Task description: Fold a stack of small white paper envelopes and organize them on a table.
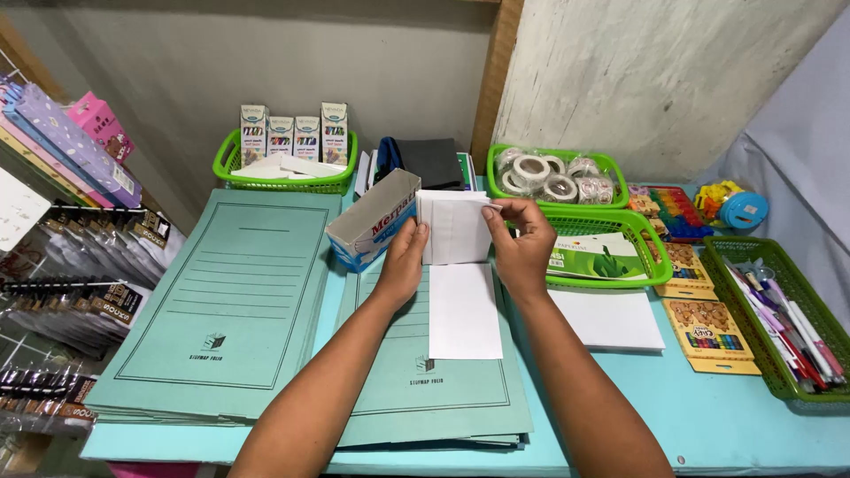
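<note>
My left hand and my right hand hold a small stack of white envelopes upright between them, left fingers on its left edge, right thumb and fingers at its top right corner. Just left of the stack lies an open grey and blue cardboard box, tilted on its side. Below the hands a single white envelope lies flat on a pile of green paper folders.
A second folder pile lies left. Green baskets hold small cartons, tape rolls, a green packet and pens. White paper and crayon boxes lie right. Packaged goods hang at left.
</note>
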